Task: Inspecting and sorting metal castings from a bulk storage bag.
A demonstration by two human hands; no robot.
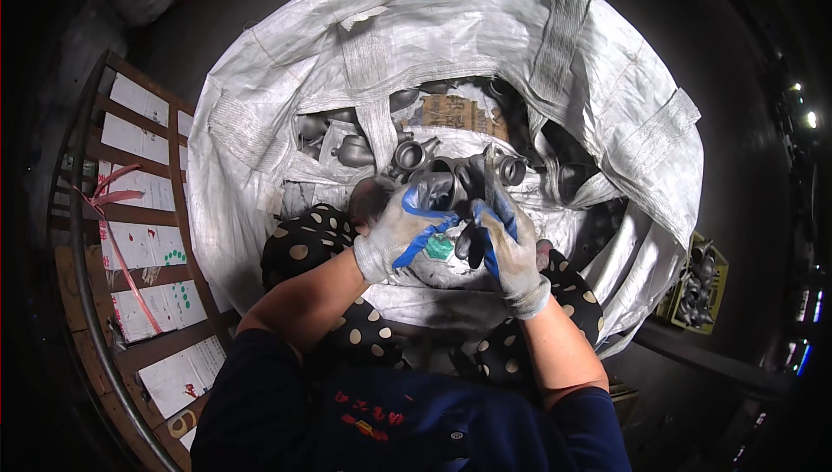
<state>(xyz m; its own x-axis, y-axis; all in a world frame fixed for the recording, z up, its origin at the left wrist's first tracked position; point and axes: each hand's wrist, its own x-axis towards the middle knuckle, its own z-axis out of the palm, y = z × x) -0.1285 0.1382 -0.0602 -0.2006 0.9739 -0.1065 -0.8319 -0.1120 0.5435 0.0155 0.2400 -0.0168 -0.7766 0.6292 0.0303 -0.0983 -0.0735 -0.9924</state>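
Note:
My left hand (407, 227), in a soiled white glove with blue coating, is closed around a dark grey hollow metal part (443, 179) whose round rim shows. My right hand (513, 255), gloved alike, is close beside it with its fingers bent inward around something dark and narrow. Blackened glove fingers hide most of what is between the two hands. Just beyond them a metal part with a round mouth (410, 156) lies on the white woven sack (598, 65). To its left is a bulbous grey metal part (354, 151), and on the right another ring-ended part (513, 170).
More dark metal parts show through gaps in the sack, near a piece of brown cardboard (459, 112). A rusty metal rack (178, 203) with white cartons stands at left. At right, a yellow-green crate (700, 286) holds several metal parts.

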